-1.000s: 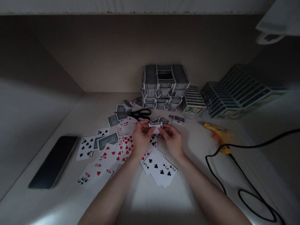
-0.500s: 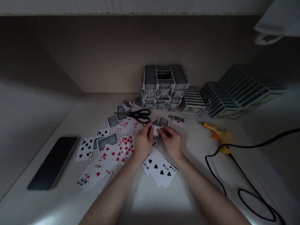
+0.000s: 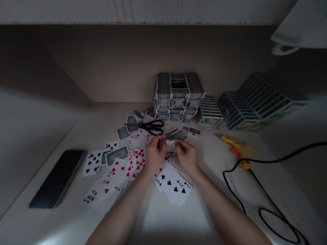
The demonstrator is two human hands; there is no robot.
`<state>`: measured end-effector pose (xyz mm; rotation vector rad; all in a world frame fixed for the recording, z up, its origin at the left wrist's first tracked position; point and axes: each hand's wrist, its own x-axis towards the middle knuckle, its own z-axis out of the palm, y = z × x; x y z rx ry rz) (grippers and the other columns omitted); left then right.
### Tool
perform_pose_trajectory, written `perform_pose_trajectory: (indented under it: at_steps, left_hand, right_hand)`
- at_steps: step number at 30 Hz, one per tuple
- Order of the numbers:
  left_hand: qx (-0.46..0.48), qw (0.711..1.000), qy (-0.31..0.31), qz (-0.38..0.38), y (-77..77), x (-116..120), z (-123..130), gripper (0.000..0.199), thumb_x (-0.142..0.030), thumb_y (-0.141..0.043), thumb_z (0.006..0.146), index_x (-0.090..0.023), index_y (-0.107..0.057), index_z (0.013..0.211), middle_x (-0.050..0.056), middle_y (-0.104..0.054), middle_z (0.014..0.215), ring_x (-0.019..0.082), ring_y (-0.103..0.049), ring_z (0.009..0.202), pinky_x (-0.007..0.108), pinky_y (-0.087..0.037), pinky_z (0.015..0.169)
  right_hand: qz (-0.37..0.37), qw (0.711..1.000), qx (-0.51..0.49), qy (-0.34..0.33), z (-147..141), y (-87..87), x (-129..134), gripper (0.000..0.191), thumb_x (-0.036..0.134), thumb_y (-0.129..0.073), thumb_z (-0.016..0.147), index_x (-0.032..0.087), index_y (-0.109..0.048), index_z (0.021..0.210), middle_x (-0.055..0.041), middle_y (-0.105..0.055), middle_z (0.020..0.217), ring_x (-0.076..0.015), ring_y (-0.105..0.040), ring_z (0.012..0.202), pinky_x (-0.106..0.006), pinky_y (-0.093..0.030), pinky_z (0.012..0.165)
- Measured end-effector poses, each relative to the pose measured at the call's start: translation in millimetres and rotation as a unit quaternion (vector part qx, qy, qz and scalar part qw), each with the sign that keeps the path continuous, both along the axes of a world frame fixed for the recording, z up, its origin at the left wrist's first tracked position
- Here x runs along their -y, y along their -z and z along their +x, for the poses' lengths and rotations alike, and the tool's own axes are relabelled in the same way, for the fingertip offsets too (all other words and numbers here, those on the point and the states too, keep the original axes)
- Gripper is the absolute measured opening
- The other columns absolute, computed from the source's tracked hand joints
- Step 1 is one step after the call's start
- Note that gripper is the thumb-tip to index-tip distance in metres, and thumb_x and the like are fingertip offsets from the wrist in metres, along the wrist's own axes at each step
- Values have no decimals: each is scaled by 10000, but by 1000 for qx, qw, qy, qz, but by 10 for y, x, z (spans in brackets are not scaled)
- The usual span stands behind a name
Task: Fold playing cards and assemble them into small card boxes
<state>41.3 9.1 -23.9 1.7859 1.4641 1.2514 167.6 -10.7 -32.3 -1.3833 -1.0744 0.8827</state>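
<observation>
Black rectangular phone (image 3: 56,178): far left on pale flat tabletop (image 3: 97,125). White paper playing cards (image 3: 117,155): spread right of phone. Black-handled metal scissors (image 3: 143,126): upon rear cards. Grey patterned rectangular block (image 3: 162,83): behind scissors, rightward. Yellow plastic glue gun (image 3: 237,145): right of cards.

Room rightward, then glue gun (image 3: 236,142), cable (image 3: 270,160) obstruct

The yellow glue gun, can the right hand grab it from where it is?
Probably yes: nothing visible lies between the right hand and the yellow glue gun, though that hand would likely have to let go of the card first.
</observation>
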Motion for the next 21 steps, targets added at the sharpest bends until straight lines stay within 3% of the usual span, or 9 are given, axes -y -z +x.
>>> perform_pose_trajectory:
  at_steps: [4, 9, 12, 15, 18, 21]
  left_hand:
    - [37, 999, -7, -18, 16, -21, -8, 180, -246, -496, 820, -189, -591, 962, 27, -661, 880, 131, -606, 772, 257, -475, 704]
    - [48, 998, 43, 15, -10, -18, -14, 170, -244, -515, 816, -201, -619, 943, 35, -650, 955, 148, -595, 904, 292, -477, 795]
    - [51, 995, 77, 45, -32, -18, -24, 224, -192, -485, 830, -221, -615, 1009, 37, -637, 1047, 153, -569, 1002, 331, -450, 891]
    - [39, 991, 108, 75, -43, -10, -21, 296, -138, -436, 843, -241, -595, 1071, 32, -617, 1108, 148, -541, 1058, 348, -427, 936]
    - [20, 988, 121, 89, -47, 7, -4, 286, -126, -423, 846, -235, -609, 1034, 28, -637, 1046, 145, -553, 1021, 336, -443, 906]
    - [15, 991, 93, 94, -52, 21, 8, 226, -156, -451, 843, -214, -624, 976, 35, -651, 963, 144, -577, 937, 313, -468, 841]
  right_hand:
    - [-48, 975, -198, -83, 39, -101, -8, 171, 324, -675, 660, 208, -674, 785, 4, -653, 674, -143, -572, 585, -267, -466, 569]
    - [-88, 897, -377, -215, 44, -185, -5, 170, 323, -685, 696, 196, -658, 806, 1, -641, 713, -134, -583, 682, -249, -477, 642]
    - [-104, 866, -428, -238, 27, -202, 11, 177, 298, -687, 705, 206, -651, 851, -2, -653, 763, -139, -593, 716, -259, -494, 651]
    - [-115, 853, -448, -242, 21, -199, 24, 183, 303, -692, 704, 216, -645, 858, 0, -659, 800, -138, -598, 708, -255, -504, 609]
    - [-130, 849, -455, -237, 29, -176, 25, 235, 354, -699, 694, 209, -641, 869, 4, -658, 789, -132, -599, 702, -247, -510, 595]
    - [-151, 843, -465, -226, 42, -155, 13, 276, 384, -694, 693, 201, -639, 892, 0, -666, 812, -145, -607, 736, -279, -524, 631]
